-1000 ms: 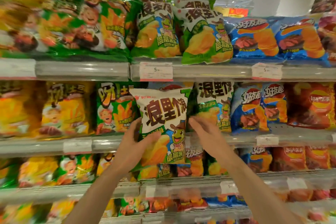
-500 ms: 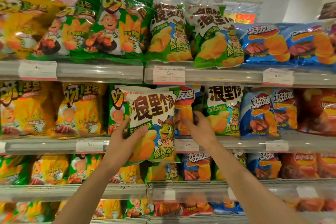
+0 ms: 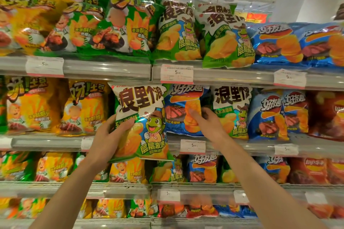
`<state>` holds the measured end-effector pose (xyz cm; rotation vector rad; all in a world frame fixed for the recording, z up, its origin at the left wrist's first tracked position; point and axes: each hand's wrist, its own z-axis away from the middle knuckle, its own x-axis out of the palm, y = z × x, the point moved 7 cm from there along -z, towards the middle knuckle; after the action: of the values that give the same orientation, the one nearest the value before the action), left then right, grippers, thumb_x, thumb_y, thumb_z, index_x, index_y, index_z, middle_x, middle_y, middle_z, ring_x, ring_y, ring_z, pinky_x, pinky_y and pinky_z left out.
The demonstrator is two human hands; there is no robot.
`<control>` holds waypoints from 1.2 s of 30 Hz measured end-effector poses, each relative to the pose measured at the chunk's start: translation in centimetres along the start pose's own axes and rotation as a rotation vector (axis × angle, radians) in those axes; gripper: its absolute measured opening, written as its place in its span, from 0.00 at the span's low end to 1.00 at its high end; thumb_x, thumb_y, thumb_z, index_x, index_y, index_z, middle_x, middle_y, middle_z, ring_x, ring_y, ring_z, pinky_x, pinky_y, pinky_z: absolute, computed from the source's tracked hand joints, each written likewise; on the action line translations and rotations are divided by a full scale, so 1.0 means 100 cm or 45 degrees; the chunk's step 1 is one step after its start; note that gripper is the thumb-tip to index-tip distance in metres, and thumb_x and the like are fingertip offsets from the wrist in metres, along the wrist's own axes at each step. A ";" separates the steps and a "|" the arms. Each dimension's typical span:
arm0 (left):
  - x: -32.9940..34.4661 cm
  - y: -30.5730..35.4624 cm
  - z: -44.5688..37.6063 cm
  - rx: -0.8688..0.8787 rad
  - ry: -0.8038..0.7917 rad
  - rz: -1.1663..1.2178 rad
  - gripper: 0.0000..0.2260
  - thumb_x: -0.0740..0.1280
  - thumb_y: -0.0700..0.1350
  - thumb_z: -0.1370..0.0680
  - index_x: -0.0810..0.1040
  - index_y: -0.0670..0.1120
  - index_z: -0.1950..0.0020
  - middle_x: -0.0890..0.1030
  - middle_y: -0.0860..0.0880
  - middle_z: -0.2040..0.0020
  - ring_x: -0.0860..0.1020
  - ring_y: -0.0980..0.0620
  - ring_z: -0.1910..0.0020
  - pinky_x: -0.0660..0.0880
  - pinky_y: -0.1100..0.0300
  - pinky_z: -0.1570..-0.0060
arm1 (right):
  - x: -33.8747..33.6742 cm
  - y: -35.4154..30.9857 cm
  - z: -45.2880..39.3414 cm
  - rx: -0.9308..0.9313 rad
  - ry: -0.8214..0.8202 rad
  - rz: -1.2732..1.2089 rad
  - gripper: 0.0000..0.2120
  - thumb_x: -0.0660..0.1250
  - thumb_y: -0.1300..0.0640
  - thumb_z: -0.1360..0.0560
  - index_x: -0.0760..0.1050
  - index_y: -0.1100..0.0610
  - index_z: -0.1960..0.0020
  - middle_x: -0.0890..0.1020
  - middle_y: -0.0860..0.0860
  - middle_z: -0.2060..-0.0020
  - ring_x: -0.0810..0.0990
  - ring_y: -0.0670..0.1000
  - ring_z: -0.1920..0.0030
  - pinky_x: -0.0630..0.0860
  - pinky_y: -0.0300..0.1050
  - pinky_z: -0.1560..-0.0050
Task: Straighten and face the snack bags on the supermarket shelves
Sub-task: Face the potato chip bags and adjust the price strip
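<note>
You are holding one green-and-white snack bag [image 3: 140, 122] out in front of the middle shelf [image 3: 115, 142] with your left hand [image 3: 107, 140], while your right hand [image 3: 208, 126] is reaching into the row behind it. The step in hand looks like clearing or fixing the slot: the held bag is off the shelf, hanging over the shelf lip at about 9 o'clock from the blue snack bag [image 3: 183, 109] you are touching.

Your left fingers are curled round the lower left edge of the held bag, thumb lying across its face and pinching it. Your right fingers are lying fairly straight against the front of the blue bag, pressing or nudging it; I cannot tell whether the thumb is hooking behind it.

The held bag is standing upright, its long axis running 12 to 6 o'clock with a slight lean of its top toward 11, printed face toward you, top seal up. The blue bag is also upright and facing out, sitting between the held bag and a matching green-and-white bag [image 3: 232, 111] at its 3 o'clock.

The blue bag seems to be sitting among the green ones, so the next move is probably calling for shifting it toward the other blue bags [image 3: 277, 115] at 3 o'clock, then setting the held bag back upright, face out.
</note>
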<state>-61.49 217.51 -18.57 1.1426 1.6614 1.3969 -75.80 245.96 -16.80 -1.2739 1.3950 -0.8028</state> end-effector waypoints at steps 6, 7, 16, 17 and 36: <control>-0.001 0.002 0.002 0.027 -0.019 0.007 0.19 0.74 0.61 0.30 0.81 0.61 0.41 0.87 0.52 0.47 0.88 0.48 0.52 0.85 0.52 0.58 | -0.006 -0.011 0.009 -0.109 0.068 0.122 0.09 0.66 0.40 0.20 0.76 0.45 0.49 0.84 0.43 0.56 0.83 0.38 0.59 0.74 0.28 0.64; -0.001 0.000 0.002 0.024 -0.012 0.008 0.21 0.74 0.61 0.30 0.80 0.59 0.38 0.87 0.51 0.47 0.87 0.47 0.52 0.85 0.50 0.55 | -0.013 -0.011 0.012 -0.122 0.068 0.156 0.09 0.65 0.40 0.20 0.76 0.45 0.49 0.84 0.42 0.56 0.82 0.36 0.59 0.74 0.28 0.64; 0.034 0.012 0.006 0.113 -0.024 -0.098 0.08 0.72 0.61 0.28 0.80 0.71 0.51 0.85 0.67 0.53 0.86 0.61 0.56 0.79 0.69 0.66 | -0.081 0.000 0.043 -0.143 -0.029 0.209 0.09 0.64 0.42 0.19 0.81 0.44 0.47 0.86 0.41 0.58 0.84 0.41 0.59 0.76 0.32 0.59; 0.039 0.015 0.006 0.146 -0.002 -0.149 0.07 0.71 0.62 0.28 0.79 0.71 0.51 0.83 0.71 0.55 0.84 0.66 0.56 0.79 0.70 0.67 | -0.089 0.003 0.046 -0.142 -0.014 0.211 0.09 0.64 0.42 0.19 0.80 0.43 0.46 0.86 0.39 0.57 0.84 0.39 0.58 0.76 0.30 0.58; 0.158 0.006 -0.051 0.306 -0.024 -0.380 0.23 0.69 0.59 0.21 0.68 0.56 0.29 0.80 0.56 0.37 0.80 0.58 0.41 0.77 0.60 0.44 | -0.154 0.044 0.071 -0.056 0.233 0.174 0.10 0.64 0.48 0.18 0.71 0.45 0.58 0.78 0.35 0.68 0.73 0.20 0.64 0.67 0.17 0.63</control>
<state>-72.08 230.06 -16.32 0.9805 1.9335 1.0181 -71.75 262.89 -18.80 -1.1470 1.6358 -0.8141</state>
